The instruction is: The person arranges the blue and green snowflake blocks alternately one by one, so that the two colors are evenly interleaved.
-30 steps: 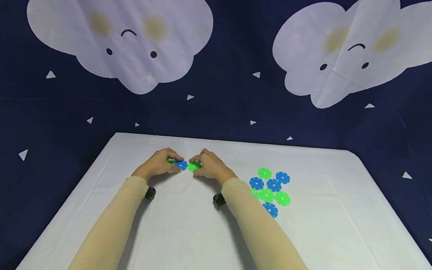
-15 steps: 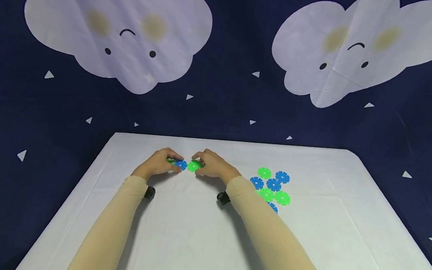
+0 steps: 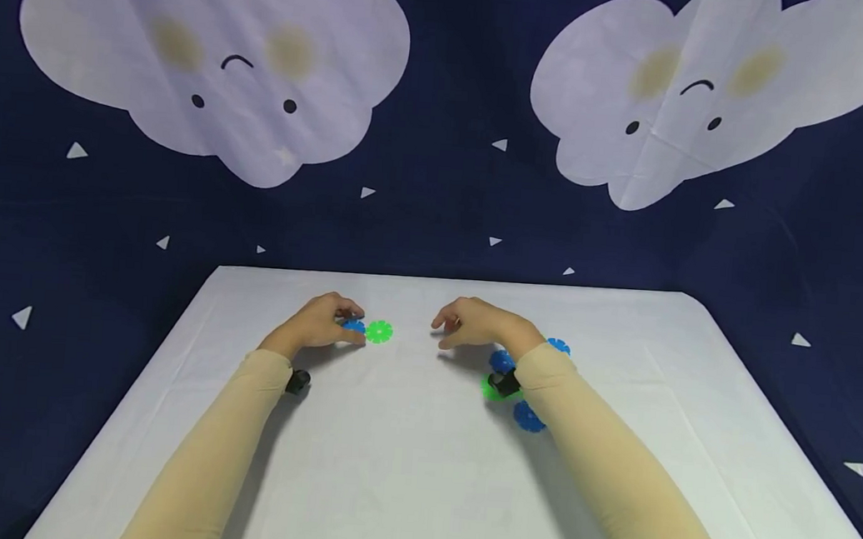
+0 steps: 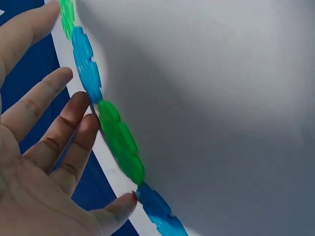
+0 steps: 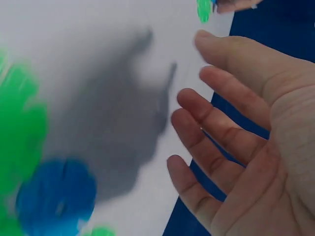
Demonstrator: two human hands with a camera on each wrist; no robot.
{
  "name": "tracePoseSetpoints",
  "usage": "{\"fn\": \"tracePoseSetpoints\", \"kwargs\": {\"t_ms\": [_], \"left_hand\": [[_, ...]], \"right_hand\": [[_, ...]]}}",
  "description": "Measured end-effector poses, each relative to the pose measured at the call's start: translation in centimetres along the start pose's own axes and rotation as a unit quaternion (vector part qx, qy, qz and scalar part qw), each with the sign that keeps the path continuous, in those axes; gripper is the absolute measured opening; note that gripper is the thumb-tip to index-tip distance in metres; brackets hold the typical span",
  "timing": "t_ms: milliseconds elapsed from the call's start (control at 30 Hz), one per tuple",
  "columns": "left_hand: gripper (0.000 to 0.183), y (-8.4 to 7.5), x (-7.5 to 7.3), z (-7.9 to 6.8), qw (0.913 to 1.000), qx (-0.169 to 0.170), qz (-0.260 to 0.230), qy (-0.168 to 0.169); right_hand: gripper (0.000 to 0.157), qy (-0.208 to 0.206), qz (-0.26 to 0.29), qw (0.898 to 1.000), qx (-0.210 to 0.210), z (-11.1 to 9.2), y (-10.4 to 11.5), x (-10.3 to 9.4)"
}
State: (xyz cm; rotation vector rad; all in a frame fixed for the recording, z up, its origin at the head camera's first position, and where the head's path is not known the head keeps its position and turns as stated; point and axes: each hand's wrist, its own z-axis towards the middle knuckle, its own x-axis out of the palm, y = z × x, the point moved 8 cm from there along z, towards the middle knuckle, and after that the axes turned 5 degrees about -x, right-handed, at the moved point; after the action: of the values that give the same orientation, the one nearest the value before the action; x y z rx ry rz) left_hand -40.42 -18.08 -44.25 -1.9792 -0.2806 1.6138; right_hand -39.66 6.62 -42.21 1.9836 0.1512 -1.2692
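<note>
My left hand: rests on the white desk, fingers lightly bent, fingertips touching a chain of joined green and blue snowflake discs lying flat just beside it. My right hand: lifted near the desk's middle, fingers spread and relaxed, holding nothing. Further right: loose pile of green and blue discs, partly hidden under my right sleeve.

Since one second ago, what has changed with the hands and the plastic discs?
The right hand let go of the green disc at the chain's end and moved right, toward the loose discs; it now holds nothing. The left hand stayed on the chain of discs, which stayed in place on the table.
</note>
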Motion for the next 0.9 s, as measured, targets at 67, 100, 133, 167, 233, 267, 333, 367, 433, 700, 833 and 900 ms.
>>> {"fn": "tracePoseSetpoints", "kwargs": {"t_ms": [67, 100, 133, 167, 233, 267, 333, 367, 433, 700, 833, 900], "left_hand": [[0.058, -0.1, 0.2, 0.1, 1.0000, 0.002, 0.003, 0.003], [0.059, -0.2, 0.2, 0.1, 1.0000, 0.003, 0.002, 0.005], [0.059, -0.3, 0.3, 0.1, 1.0000, 0.004, 0.002, 0.006], [0.060, -0.4, 0.4, 0.1, 0.9999, 0.006, 0.001, 0.008], [0.061, -0.6, 0.6, 0.2, 0.9999, 0.008, -0.002, 0.011], [0.061, -0.7, 0.7, 0.2, 0.9999, 0.011, -0.003, 0.012], [0.060, -0.9, 0.9, 0.3, 0.9998, 0.014, -0.004, 0.012], [0.059, -1.0, 0.9, 0.4, 0.9998, 0.016, -0.004, 0.011], [0.058, -1.2, 1.0, 0.4, 0.9998, 0.017, -0.004, 0.011], [0.056, -1.3, 1.2, 0.4, 0.9999, -0.004, 0.008, 0.010], [0.056, -1.3, 1.3, 0.5, 0.9998, -0.008, 0.016, 0.009], [0.056, -1.3, 1.4, 0.7, 0.9998, -0.009, 0.017, 0.008]], "right_hand": [[0.045, 0.001, -0.005, 1.000, 0.009, -1.1, -0.9, -0.4], [0.045, 0.001, -0.008, 1.000, 0.011, -1.5, -1.4, -0.5], [0.045, 0.001, -0.009, 1.000, 0.015, -2.1, -1.7, -0.7], [0.045, 0.000, -0.010, 1.000, 0.018, -2.7, -2.1, -0.8], [0.045, -0.002, -0.010, 1.000, 0.025, -3.7, -2.8, -0.9], [0.044, -0.001, -0.010, 0.999, 0.030, -4.2, -3.1, -1.0], [0.042, 0.000, -0.011, 0.999, 0.042, -5.2, -3.7, -0.9], [0.040, 0.002, -0.012, 0.999, 0.047, -5.6, -4.1, -0.9], [0.037, 0.006, -0.018, 0.998, 0.054, -6.3, -4.6, -0.7], [0.037, -0.001, -0.028, 0.998, 0.051, -7.7, -5.9, -0.4], [0.038, -0.008, -0.026, 0.998, 0.051, -8.0, -6.3, -0.4], [0.039, -0.013, -0.021, 0.998, 0.055, -8.2, -6.5, -0.4]]}}
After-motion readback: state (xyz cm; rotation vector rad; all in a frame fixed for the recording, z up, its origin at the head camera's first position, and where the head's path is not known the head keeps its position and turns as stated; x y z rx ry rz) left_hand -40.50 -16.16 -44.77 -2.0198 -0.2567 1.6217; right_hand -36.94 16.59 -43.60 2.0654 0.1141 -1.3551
